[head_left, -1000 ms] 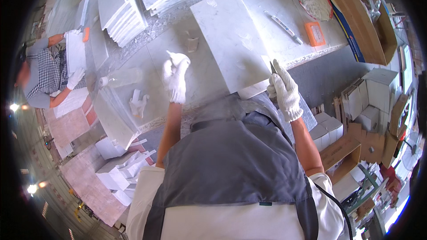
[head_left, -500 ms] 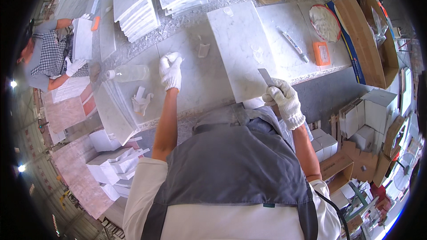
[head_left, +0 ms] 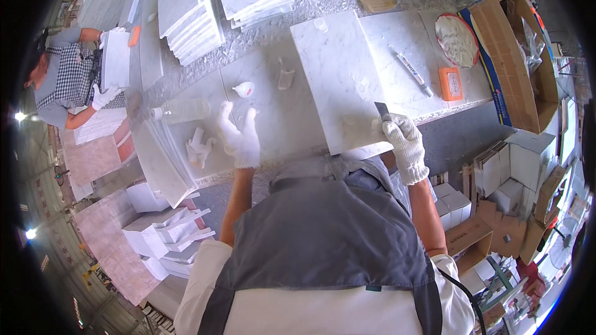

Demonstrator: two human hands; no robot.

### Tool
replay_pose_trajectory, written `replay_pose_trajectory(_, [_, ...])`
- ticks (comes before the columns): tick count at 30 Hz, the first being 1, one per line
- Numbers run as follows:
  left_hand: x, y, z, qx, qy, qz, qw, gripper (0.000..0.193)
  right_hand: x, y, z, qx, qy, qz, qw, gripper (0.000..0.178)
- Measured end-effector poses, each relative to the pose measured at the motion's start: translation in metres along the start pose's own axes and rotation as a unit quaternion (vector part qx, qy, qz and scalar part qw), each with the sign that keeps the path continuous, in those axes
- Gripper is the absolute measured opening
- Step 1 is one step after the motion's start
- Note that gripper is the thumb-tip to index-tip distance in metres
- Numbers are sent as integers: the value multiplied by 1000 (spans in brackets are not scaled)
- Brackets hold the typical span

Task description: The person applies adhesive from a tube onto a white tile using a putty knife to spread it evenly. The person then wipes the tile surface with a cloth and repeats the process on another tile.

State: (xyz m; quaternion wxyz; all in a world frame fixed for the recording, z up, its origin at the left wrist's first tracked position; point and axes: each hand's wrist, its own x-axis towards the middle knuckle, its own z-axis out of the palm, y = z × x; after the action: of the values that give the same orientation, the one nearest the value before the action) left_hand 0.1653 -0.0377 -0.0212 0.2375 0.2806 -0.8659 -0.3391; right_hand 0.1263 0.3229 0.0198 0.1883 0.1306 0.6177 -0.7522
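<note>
My right hand point(head_left: 406, 149), in a white knit glove, grips a small flat metal scraper blade point(head_left: 382, 109) whose end sticks out past the fingers. It is over the lower right corner of a white, grey-veined marble tile point(head_left: 332, 68) with small clear smears on it. My left hand point(head_left: 240, 136), also gloved, is held above the table slab with thumb and fingers apart and nothing in it. Just beyond its fingertips lies a small white cone-shaped piece point(head_left: 244, 89) with a red mark. A clear bottle point(head_left: 183, 110) lies to its left, near a crumpled white glove point(head_left: 198, 147).
Stacked tiles point(head_left: 186, 9) stand at the back left. On the right are a marker pen point(head_left: 411, 71), an orange box point(head_left: 451, 84), a round tub of pale paste point(head_left: 456, 40) and a cardboard box point(head_left: 509, 56). A co-worker point(head_left: 71, 77) handles tiles at far left.
My left hand has let go of the small white piece, opened and drawn back toward me. The marble tile has shifted slightly toward me. My right hand has tilted the blade.
</note>
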Motion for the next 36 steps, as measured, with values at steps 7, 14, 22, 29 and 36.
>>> replay_pose_trajectory(7, [22,76,63,-18,-70,295,953,56,12,-14,12,-39,-8,-14,999,28])
replay_pose_trajectory(14, [87,129,128,78,-162,334,925,78,9,-25,5,-25,15,29,999,28])
replay_pose_trajectory(22, [156,132,162,169,-268,189,929,77,19,-17,0,4,21,36,999,28])
replay_pose_trajectory(29, [101,135,138,68,-243,552,795,54,45,-33,7,1,25,14,1000,30])
replay_pose_trajectory(36, [132,101,147,153,-101,204,962,57,98,-65,28,-169,11,-52,984,52])
